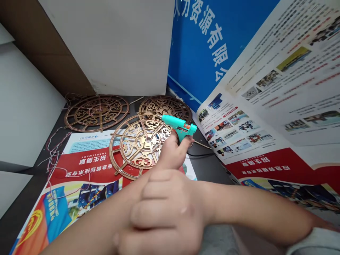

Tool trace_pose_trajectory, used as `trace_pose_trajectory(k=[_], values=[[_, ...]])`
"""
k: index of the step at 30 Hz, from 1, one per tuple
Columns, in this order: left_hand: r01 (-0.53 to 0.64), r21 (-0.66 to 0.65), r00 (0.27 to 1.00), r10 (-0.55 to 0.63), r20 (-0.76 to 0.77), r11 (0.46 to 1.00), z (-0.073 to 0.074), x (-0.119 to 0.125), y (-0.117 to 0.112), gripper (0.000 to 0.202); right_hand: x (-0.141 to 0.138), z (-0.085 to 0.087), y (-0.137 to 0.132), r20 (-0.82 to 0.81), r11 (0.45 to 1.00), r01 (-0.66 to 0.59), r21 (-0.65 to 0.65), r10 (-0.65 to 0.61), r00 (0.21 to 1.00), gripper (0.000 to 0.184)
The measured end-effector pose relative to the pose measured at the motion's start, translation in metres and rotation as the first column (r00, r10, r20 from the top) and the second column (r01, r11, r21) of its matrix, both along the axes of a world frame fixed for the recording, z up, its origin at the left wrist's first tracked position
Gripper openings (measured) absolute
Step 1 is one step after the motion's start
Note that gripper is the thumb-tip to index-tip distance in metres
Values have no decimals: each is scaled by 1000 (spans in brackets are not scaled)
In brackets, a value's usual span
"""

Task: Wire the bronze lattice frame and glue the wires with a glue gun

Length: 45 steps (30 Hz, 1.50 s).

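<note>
My left hand (173, 153) is closed round the grip of a teal hot glue gun (178, 126), whose nozzle points left over a gold openwork round disc (138, 141). The disc lies on a red and blue printed poster (79, 177). My right hand (162, 209) reaches in from the right, and its fingers are curled over my left wrist. Part of the disc's near right edge is hidden by my left hand.
Two copper openwork discs (97, 112) (166, 105) lie behind the gold one. Thin loose wires (53, 152) trail at the left. A white board (119, 46), a blue banner (207, 46) and a leaning printed poster (278, 92) wall in the back and right. A black cable (199, 154) runs from the gun.
</note>
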<state>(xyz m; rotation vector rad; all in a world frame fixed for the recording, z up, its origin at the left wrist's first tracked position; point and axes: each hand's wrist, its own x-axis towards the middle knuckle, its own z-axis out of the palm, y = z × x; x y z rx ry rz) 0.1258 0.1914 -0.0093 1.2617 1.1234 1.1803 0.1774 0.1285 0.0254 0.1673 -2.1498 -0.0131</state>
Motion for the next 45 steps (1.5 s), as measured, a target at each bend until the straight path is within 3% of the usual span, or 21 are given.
trace_pose_trajectory(k=[2,3,4,6,8,10,14,16,17,19,21,22,24,29,32,37,39,41,43,45], values=[[13,-30,999,-12,53,999,0,1,1,59,24,7,5,-113,998,11,-69,-19,993,24],[22,-42,997,-19,74,999,1,1,1,61,37,8,9,-180,989,81,-125,-103,978,19],[33,-46,996,-29,90,998,2,1,1,61,48,7,14,-144,971,184,-152,-206,968,17],[43,-18,995,-41,95,999,5,0,0,60,66,1,24,-181,906,367,-212,-406,896,34],[31,29,995,-34,95,999,9,-1,-1,57,76,-8,33,-299,805,465,-369,-576,761,41],[23,68,992,-31,120,997,14,-1,-2,56,76,-17,41,-334,714,432,-550,-663,670,36],[23,66,977,-36,209,998,14,2,1,58,74,-20,51,-234,596,395,-699,-713,661,21],[23,44,968,-33,251,999,10,3,3,59,80,-17,54,-124,502,498,-707,-782,611,16],[33,29,964,-39,261,999,8,3,4,59,86,-16,56,-38,425,563,-708,-820,572,14],[54,3,964,-53,260,999,5,3,4,59,100,-16,58,201,227,701,-676,-859,472,13],[68,-6,970,-65,236,998,4,1,4,59,114,-19,60,453,57,819,-571,-810,372,15],[71,-6,973,-67,223,997,4,1,4,59,119,-20,60,554,12,861,-509,-761,338,16],[72,-3,976,-69,208,997,5,0,3,60,126,-23,62,688,-27,912,-410,-666,290,17],[86,5,970,-85,226,996,6,-1,3,64,124,-22,68,789,-120,934,-335,-578,209,16],[93,12,966,-93,242,996,7,-2,3,63,119,-22,70,793,-156,936,-317,-585,171,17],[104,-5,962,-99,255,995,11,-3,1,61,115,-28,64,739,-171,928,-330,-658,142,14],[99,-14,962,-92,258,995,13,-3,0,60,115,-32,61,684,-163,902,-400,-708,175,13],[93,-13,964,-87,253,996,15,-3,-1,60,115,-35,60,533,-83,797,-598,-784,318,10],[92,-1,965,-89,246,996,14,-3,-1,60,117,-33,60,254,92,563,-822,-825,505,16],[100,1,965,-97,243,995,13,-2,0,59,120,-23,62,-30,273,308,-912,-790,613,23]])
